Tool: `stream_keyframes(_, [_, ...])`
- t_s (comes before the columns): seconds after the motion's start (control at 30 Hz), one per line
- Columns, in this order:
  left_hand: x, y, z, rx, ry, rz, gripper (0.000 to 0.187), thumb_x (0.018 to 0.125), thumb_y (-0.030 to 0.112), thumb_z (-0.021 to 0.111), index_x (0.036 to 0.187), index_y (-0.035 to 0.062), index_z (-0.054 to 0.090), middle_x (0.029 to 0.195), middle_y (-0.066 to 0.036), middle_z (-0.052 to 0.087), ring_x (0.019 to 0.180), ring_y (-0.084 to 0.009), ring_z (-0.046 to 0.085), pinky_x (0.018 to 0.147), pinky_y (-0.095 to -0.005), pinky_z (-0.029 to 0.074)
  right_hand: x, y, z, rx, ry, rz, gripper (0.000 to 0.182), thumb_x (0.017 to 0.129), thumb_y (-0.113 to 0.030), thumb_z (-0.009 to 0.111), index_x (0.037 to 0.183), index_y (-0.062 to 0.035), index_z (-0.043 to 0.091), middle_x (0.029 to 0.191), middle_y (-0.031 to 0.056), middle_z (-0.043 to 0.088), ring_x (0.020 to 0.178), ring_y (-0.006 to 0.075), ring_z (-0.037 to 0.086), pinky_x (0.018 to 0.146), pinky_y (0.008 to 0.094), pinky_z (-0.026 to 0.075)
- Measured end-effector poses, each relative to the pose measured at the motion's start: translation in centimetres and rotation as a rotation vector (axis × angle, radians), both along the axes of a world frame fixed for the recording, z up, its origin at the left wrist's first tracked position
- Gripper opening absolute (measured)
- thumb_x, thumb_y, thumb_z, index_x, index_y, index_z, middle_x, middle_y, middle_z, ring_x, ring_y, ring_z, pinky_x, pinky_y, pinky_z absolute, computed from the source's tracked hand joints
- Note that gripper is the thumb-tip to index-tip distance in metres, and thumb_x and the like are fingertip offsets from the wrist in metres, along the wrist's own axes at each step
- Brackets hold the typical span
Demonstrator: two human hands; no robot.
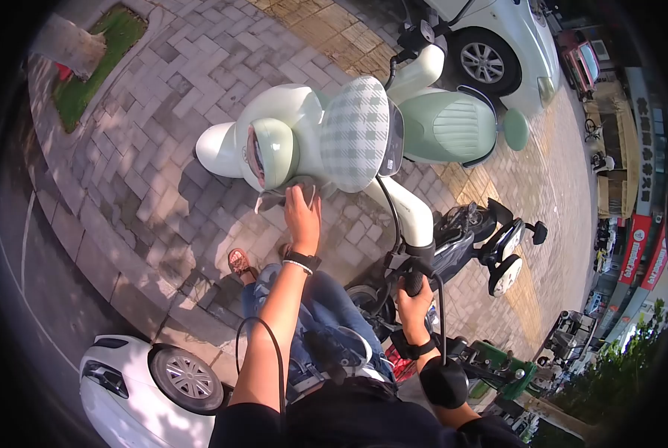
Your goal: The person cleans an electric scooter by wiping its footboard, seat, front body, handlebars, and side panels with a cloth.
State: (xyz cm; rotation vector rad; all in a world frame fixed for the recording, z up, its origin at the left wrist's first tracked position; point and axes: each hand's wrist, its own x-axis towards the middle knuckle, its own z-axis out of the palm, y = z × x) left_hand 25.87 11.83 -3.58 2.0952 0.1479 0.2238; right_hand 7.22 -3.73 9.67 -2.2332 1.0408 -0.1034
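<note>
A pale green and white scooter stands in the upper middle, a checked panel across its front. At its near side is my left hand, fingers bent against a dark grey, cloth-like piece beside the rounded green part; the fingertips are partly hidden. My right hand is wrapped round the black handlebar grip, close to the brake lever and cables. Both wrists wear dark bands.
A dark scooter stands close on the right. White cars are at the lower left and top right. My legs are beside the scooter on brick paving. A tree trunk rises at the upper left.
</note>
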Motion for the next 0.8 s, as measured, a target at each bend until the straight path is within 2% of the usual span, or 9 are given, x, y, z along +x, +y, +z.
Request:
stream_keyframes(0.07, [1.1, -1.5, 0.5, -0.028, -0.062, 0.009, 0.035, 0.074, 0.011, 0.067, 0.102, 0.0010, 0.048, 0.096, -0.020, 0.052, 0.089, -0.0410, 0.052, 0.073, -0.0451, 0.043, -0.3, -0.6, -0.7, -0.013, 0.046, -0.025, 0.027, 0.077, -0.019, 0.068, 0.088, 0.0032, 0.059, 0.073, 0.0129, 0.061, 0.064, 0.0218, 0.059, 0.062, 0.0336, 0.046])
stream_keyframes(0.17, [1.6, -2.0, -1.5, -0.026, -0.174, -0.052, 0.042, 0.061, 0.007, 0.073, 0.095, 0.0035, 0.049, 0.088, -0.016, 0.050, 0.081, -0.0381, 0.052, 0.067, -0.0444, 0.043, -0.2, -0.8, -0.6, -0.062, -0.038, 0.028, 0.024, 0.076, -0.017, 0.068, 0.080, 0.0049, 0.060, 0.066, 0.0124, 0.060, 0.063, 0.0189, 0.058, 0.062, 0.0331, 0.046])
stream_keyframes(0.27, [1.6, -1.5, -5.1, 0.083, -0.364, -0.218, 0.042, 0.050, 0.007, 0.074, 0.084, 0.0087, 0.048, 0.079, -0.011, 0.046, 0.072, -0.0322, 0.050, 0.060, -0.0411, 0.041, 0.7, -0.2, 0.5, 0.006, -0.002, -0.035, 0.019, 0.075, -0.012, 0.067, 0.077, 0.0020, 0.055, 0.062, 0.0045, 0.055, 0.054, 0.0117, 0.053, 0.050, 0.0277, 0.042])
stream_keyframes(0.37, [1.3, -1.7, -5.8, 0.075, -0.445, -0.187, 0.038, 0.050, 0.006, 0.071, 0.081, 0.0092, 0.049, 0.078, -0.011, 0.046, 0.071, -0.0317, 0.050, 0.059, -0.0409, 0.041, -0.1, -0.3, 0.2, 0.152, -0.132, -0.042, 0.011, 0.077, -0.002, 0.061, 0.079, -0.0018, 0.050, 0.063, 0.0012, 0.052, 0.049, 0.0084, 0.048, 0.044, 0.0234, 0.039])
stream_keyframes(0.47, [0.8, -2.2, -6.1, 0.012, -0.465, -0.138, 0.031, 0.055, 0.008, 0.067, 0.081, 0.0125, 0.050, 0.075, -0.008, 0.046, 0.068, -0.0295, 0.050, 0.056, -0.0399, 0.040, 1.0, 0.8, 1.5, 0.026, -0.068, -0.012, 0.009, 0.077, 0.004, 0.055, 0.082, -0.0028, 0.050, 0.065, 0.0002, 0.052, 0.053, 0.0070, 0.048, 0.046, 0.0218, 0.038])
stream_keyframes(0.5, [0.6, -2.2, -6.4, -0.007, -0.506, -0.100, 0.029, 0.060, 0.010, 0.067, 0.083, 0.0159, 0.049, 0.074, -0.006, 0.046, 0.067, -0.0279, 0.051, 0.055, -0.0390, 0.040, 0.4, 0.2, 1.1, -0.033, -0.072, -0.007, 0.008, 0.077, 0.004, 0.057, 0.084, 0.0016, 0.054, 0.072, -0.0019, 0.052, 0.063, 0.0058, 0.047, 0.055, 0.0216, 0.038])
stream_keyframes(0.67, [-2.2, -1.6, -10.0, -0.001, -0.423, -0.175, 0.023, 0.059, 0.010, 0.064, 0.079, 0.0129, 0.054, 0.080, -0.008, 0.049, 0.074, -0.0295, 0.052, 0.066, -0.0408, 0.043, -0.6, -0.8, 1.0, -0.089, -0.077, 0.084, 0.009, 0.082, -0.002, 0.062, 0.087, 0.0013, 0.055, 0.074, -0.0020, 0.051, 0.065, 0.0057, 0.044, 0.057, 0.0206, 0.036])
stream_keyframes(0.77, [-4.4, -0.2, -13.9, 0.081, -0.284, -0.292, 0.017, 0.066, 0.012, 0.063, 0.081, 0.0125, 0.055, 0.085, -0.009, 0.052, 0.078, -0.0317, 0.054, 0.069, -0.0393, 0.044, -1.3, -2.1, 0.6, -0.023, -0.048, 0.037, 0.008, 0.084, -0.004, 0.061, 0.086, 0.0003, 0.055, 0.074, -0.0029, 0.050, 0.064, 0.0046, 0.042, 0.055, 0.0201, 0.034])
stream_keyframes(0.8, [-5.3, 0.2, -15.2, 0.117, -0.062, -0.246, 0.018, 0.070, 0.016, 0.064, 0.086, 0.0112, 0.055, 0.082, -0.010, 0.055, 0.080, -0.0328, 0.055, 0.065, -0.0404, 0.045, 0.1, -0.5, 0.9, -0.075, -0.116, 0.103, 0.009, 0.085, -0.005, 0.062, 0.084, -0.0018, 0.053, 0.071, -0.0039, 0.049, 0.061, 0.0036, 0.041, 0.051, 0.0202, 0.032])
